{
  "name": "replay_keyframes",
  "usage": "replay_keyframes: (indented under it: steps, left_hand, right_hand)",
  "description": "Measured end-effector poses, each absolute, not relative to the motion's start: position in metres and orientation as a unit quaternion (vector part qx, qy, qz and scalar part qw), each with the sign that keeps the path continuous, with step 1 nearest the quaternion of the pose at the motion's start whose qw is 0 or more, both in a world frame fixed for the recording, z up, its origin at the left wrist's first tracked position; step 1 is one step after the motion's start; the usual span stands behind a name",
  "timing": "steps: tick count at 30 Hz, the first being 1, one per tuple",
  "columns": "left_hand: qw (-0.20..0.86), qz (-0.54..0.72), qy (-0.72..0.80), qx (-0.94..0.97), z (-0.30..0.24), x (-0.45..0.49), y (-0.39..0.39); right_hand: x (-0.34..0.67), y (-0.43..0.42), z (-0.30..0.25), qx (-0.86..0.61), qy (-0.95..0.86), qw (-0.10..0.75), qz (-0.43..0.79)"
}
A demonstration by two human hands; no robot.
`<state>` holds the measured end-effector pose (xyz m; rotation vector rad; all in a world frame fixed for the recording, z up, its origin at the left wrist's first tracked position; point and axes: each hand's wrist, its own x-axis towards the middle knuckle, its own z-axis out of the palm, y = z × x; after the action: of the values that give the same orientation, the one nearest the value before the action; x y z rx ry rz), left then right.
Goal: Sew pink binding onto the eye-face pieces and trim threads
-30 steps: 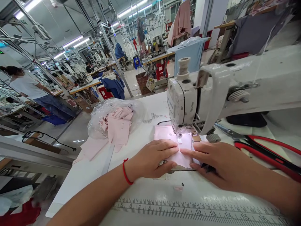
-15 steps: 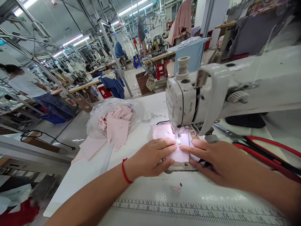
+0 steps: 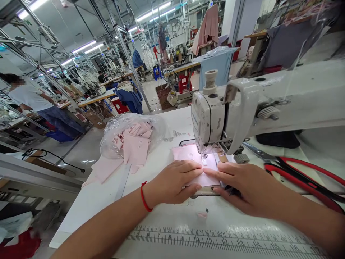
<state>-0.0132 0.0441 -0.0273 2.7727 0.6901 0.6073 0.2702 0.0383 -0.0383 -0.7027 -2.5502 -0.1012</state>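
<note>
Fingers point(image 3: 188, 168) of our left hand point(image 3: 171, 182) and our right hand point(image 3: 244, 187) lie spread and flat, neither clenched nor grasping, pressing down on a pale pink fabric piece point(image 3: 192, 153), their tips nearly meeting. We have that piece on the white table point(image 3: 161, 223), under the presser foot point(image 3: 205, 156) of a white industrial sewing machine point(image 3: 207, 118). A printed ruler scale point(image 3: 226, 237) runs along the table's near edge, and red-handled shears point(image 3: 299, 178) lie to our right. Beyond, we see a long garment workshop with rows of machine tables, and a co-worker point(image 3: 28, 99) in a white shirt at far left. The fabric looks smooth and layered. Left of it, a clear plastic bag point(image 3: 159, 131) holds a pile of cut pink pieces point(image 3: 134, 147), with more loose pink pieces point(image 3: 105, 171) lying against it on the table.
</note>
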Motion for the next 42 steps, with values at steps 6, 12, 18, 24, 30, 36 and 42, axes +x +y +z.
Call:
replay_keyframes:
  steps: [6,12,18,24,30,36,42]
  left_hand:
    - [0.101,0.222,0.226,0.943,-0.0298,-0.0113,0.0466]
    - [0.108,0.204,0.238,0.943,-0.0293,-0.0125,0.0461]
    - [0.112,0.213,0.234,0.942,-0.0277,-0.0127,0.0445]
    - [0.122,0.241,0.210,0.940,-0.0262,-0.0105,0.0424]
    - [0.130,0.227,0.216,0.941,-0.0270,-0.0098,0.0420]
    - [0.109,0.214,0.238,0.941,-0.0280,-0.0096,0.0402]
    - [0.099,0.227,0.267,0.931,-0.0220,-0.0128,0.0432]
  right_hand:
    - [0.2748,0.0398,-0.0408,-0.268,-0.934,0.233,-0.033]
    - [0.2756,0.0410,-0.0405,-0.290,-0.929,0.224,-0.049]
    - [0.2760,0.0385,-0.0395,-0.270,-0.932,0.240,-0.039]
    - [0.2732,0.0370,-0.0383,-0.252,-0.937,0.240,-0.020]
    - [0.2747,0.0375,-0.0367,-0.265,-0.937,0.229,-0.016]
    - [0.2771,0.0405,-0.0409,-0.286,-0.928,0.237,-0.033]
    - [0.2754,0.0392,-0.0414,-0.291,-0.928,0.229,-0.035]
